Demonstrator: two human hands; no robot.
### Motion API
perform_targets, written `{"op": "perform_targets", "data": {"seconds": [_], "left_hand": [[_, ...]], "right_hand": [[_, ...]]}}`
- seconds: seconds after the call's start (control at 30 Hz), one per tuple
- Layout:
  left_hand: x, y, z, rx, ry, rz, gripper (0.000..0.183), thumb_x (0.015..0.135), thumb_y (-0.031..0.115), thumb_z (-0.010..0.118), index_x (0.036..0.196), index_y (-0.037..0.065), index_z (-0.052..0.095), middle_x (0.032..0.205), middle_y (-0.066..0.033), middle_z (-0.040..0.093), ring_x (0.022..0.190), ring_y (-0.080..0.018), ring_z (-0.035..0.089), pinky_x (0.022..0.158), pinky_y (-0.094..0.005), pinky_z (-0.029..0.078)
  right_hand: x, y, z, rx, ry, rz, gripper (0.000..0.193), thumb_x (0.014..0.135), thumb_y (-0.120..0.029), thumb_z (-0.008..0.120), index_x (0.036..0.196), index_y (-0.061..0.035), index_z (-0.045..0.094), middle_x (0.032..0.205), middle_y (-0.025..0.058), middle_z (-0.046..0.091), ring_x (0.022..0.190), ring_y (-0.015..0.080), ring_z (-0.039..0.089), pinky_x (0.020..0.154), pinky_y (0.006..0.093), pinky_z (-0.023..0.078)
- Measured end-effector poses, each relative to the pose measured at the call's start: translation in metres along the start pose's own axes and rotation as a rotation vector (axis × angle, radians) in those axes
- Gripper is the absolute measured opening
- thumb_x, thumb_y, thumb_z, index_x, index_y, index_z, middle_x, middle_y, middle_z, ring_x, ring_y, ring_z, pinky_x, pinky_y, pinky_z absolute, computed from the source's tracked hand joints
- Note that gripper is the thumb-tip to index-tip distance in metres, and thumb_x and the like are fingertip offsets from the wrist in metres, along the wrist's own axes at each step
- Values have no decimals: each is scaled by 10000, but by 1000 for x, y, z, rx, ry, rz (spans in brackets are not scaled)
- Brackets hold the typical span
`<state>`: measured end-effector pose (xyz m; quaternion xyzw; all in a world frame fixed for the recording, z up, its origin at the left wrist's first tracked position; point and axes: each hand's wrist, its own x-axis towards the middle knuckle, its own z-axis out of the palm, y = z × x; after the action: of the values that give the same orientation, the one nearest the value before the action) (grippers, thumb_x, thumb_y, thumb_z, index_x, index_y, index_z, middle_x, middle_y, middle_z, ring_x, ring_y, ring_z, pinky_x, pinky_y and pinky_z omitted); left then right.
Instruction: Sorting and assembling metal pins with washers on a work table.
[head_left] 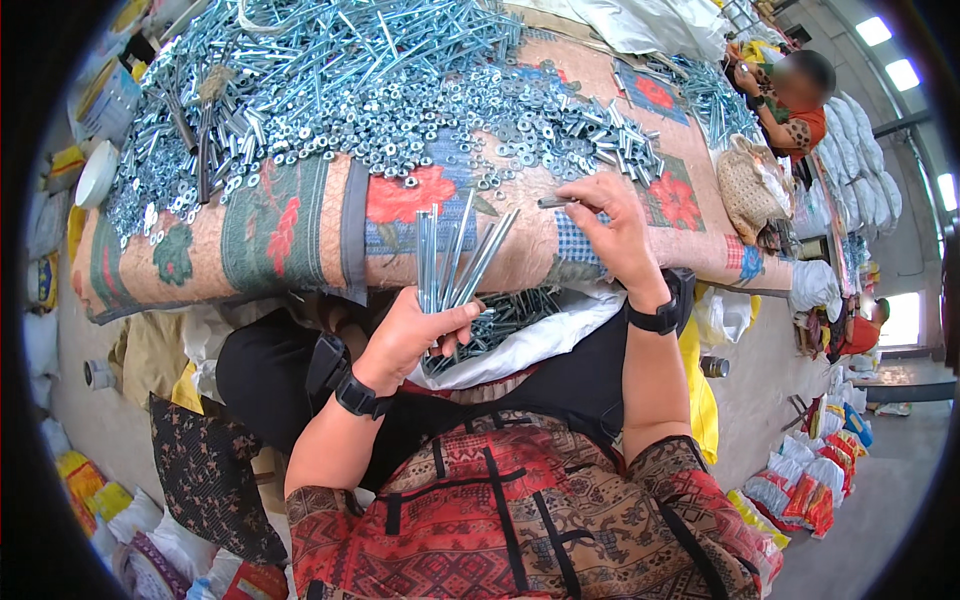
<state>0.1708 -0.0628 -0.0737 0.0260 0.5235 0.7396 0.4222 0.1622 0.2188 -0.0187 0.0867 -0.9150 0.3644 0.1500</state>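
Observation:
A bundle of several long, shiny metal bolts [455, 258] stands upright, fanned out at the top, with my left hand [425, 325] closed around its lower end. My right hand [615, 228] is above the near part of the table, pinching a short metal sleeve [554, 202] between thumb and fingers. Beyond both hands, loose nuts and washers [400, 130] spread across the patterned cloth [300, 225]. Short sleeves [625, 140] lie scattered beyond my right hand. Below the table edge, an open white sack [545, 340] on my lap holds more bolts [512, 315].
A large heap of long bolts [380, 40] covers the far side. Dark rods [203, 150] lie in the pile at left, near a white bowl [97, 175]. A woven bag [750, 185] sits at right, near another person [800, 115]. Filled sacks [800, 480] line the floor.

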Motion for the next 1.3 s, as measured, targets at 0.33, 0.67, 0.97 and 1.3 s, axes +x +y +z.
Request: {"op": "perform_targets", "data": {"seconds": [0.33, 0.67, 0.97, 1.3], "left_hand": [[-3, 1, -6, 116, -78, -35, 240, 862, 173, 686, 978, -34, 648, 661, -52, 633, 479, -80, 530, 443, -192, 383], [1, 3, -3, -215, 18, 126, 263, 940, 162, 579, 1122, -28, 579, 929, -153, 687, 731, -151, 678, 510, -216, 472], [5, 1, -15, -373, 59, 181, 214, 940, 183, 587, 1091, 33, 561, 915, -128, 666, 614, -94, 606, 462, -180, 397], [3, 2, -19, -349, 125, 181, 218, 930, 192, 601, 1078, 36, 572, 953, -131, 664, 618, -91, 592, 465, -171, 373]], "right_hand": [[9, -34, -9, 9, -304, -214, 191, 795, -15, 647, 982, -45, 671, 836, 68, 582, 811, 204, 568, 709, 301, 452], [-24, -48, 77, 864, -372, 546, 219, 846, -51, 659, 1058, 2, 637, 814, 35, 640, 694, 83, 589, 635, 223, 495], [49, 36, 52, 5, 93, 174, 195, 810, -121, 664, 996, -74, 701, 840, 75, 646, 731, 185, 613, 660, 317, 487], [59, 27, 48, 12, -38, 261, 123, 751, -89, 665, 859, -33, 648, 801, 125, 627, 743, 278, 622, 692, 374, 494]]}}
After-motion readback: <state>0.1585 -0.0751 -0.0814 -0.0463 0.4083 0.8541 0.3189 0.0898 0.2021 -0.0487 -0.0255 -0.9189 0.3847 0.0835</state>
